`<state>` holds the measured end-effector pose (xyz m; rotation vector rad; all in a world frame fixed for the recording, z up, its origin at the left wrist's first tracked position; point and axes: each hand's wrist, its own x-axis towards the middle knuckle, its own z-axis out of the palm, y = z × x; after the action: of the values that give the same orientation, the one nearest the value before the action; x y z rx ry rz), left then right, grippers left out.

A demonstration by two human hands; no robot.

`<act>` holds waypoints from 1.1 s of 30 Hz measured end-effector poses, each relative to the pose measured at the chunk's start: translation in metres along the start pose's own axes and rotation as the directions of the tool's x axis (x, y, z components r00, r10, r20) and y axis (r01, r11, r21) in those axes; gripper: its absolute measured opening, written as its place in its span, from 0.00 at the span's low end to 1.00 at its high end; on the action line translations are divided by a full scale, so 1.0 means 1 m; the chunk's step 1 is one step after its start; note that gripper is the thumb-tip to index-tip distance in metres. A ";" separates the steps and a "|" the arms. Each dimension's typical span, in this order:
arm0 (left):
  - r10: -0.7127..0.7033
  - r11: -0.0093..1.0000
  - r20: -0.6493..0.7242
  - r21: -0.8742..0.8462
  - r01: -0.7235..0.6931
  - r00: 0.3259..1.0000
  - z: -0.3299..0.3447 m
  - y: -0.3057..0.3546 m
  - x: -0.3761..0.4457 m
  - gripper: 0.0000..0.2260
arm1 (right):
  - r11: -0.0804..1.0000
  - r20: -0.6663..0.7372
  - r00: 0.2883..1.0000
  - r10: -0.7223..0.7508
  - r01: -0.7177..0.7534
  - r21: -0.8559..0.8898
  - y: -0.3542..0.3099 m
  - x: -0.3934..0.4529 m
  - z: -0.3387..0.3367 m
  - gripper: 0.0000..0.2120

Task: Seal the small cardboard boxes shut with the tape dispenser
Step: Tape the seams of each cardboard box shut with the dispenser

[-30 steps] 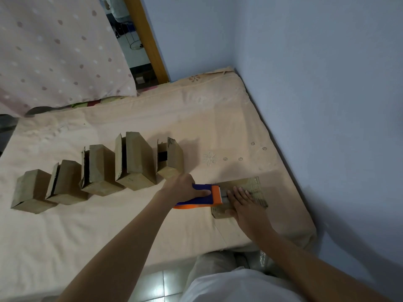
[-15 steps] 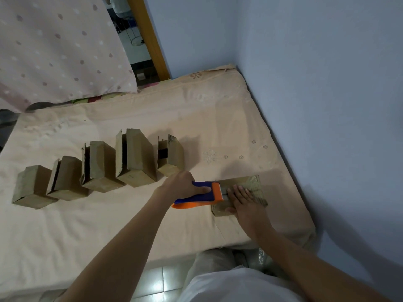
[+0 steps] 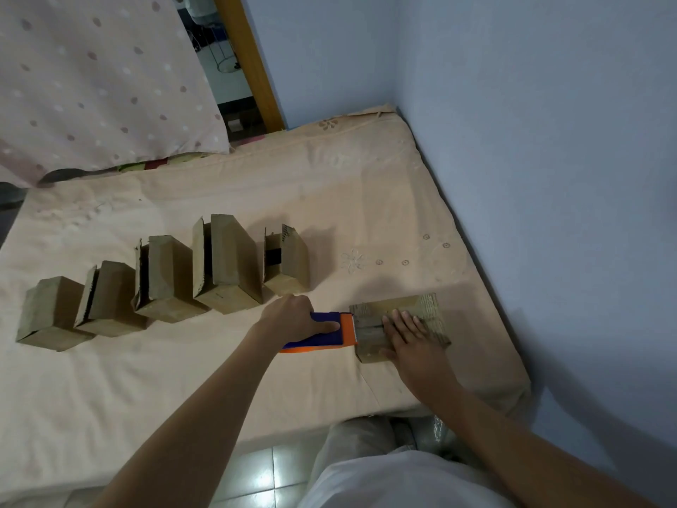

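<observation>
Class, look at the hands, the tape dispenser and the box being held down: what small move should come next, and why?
Probably pull the tape dispenser leftward off the box to cut the tape. The left hand grips it at the box's left edge, while the right hand presses flat on top, steadying it.

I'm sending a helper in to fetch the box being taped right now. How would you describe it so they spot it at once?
Start at the beige mattress and go to its corner near the blue wall. There a box lies flat, apart from the row of five boxes standing on edge. It alone has the right hand pressing on it and the blue-orange tape dispenser at its edge.
</observation>
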<state>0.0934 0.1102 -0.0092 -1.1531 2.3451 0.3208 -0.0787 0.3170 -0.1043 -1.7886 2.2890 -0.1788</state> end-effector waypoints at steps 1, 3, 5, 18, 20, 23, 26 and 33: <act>-0.001 1.000 0.003 0.005 0.001 1.000 -0.001 0.000 0.000 0.34 | 1.000 -0.008 1.000 0.002 -0.002 -0.005 -0.001 -0.001 0.001 0.35; -0.005 1.000 0.008 0.009 0.005 1.000 -0.003 0.003 0.001 0.32 | 0.999 -0.037 0.999 -0.015 0.013 -0.033 -0.002 -0.003 0.002 0.33; -0.004 1.000 0.009 -0.001 0.004 1.000 -0.005 0.005 0.001 0.32 | 0.997 -0.102 0.993 -0.056 0.050 -0.058 -0.003 -0.007 0.002 0.30; -0.010 1.000 0.005 0.005 0.010 1.000 -0.004 0.004 0.001 0.34 | 0.988 -0.108 0.984 -0.138 0.129 -0.085 -0.041 0.001 0.007 0.30; -0.007 1.000 0.010 0.007 0.007 1.000 -0.003 0.003 0.001 0.35 | 0.988 -0.121 0.983 -0.138 0.127 -0.090 -0.042 0.002 0.006 0.30; -0.009 1.000 0.019 0.013 0.009 1.000 -0.003 0.003 0.001 0.36 | 0.988 -0.109 0.985 -0.137 0.128 -0.090 -0.041 0.002 0.006 0.29; -0.012 1.000 0.023 0.012 0.011 1.000 -0.003 0.003 0.000 0.35 | 0.993 -0.089 0.990 -0.111 0.108 -0.037 -0.040 0.006 0.008 0.28; -0.012 1.000 0.044 -0.027 0.014 0.999 0.002 -0.006 0.000 0.37 | 0.993 -0.144 0.986 -0.089 0.100 0.070 -0.036 0.007 0.009 0.28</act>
<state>0.0984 0.1076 -0.0114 -1.1618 2.3008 0.3708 -0.0444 0.3014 -0.1054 -1.9018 2.2573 -0.4170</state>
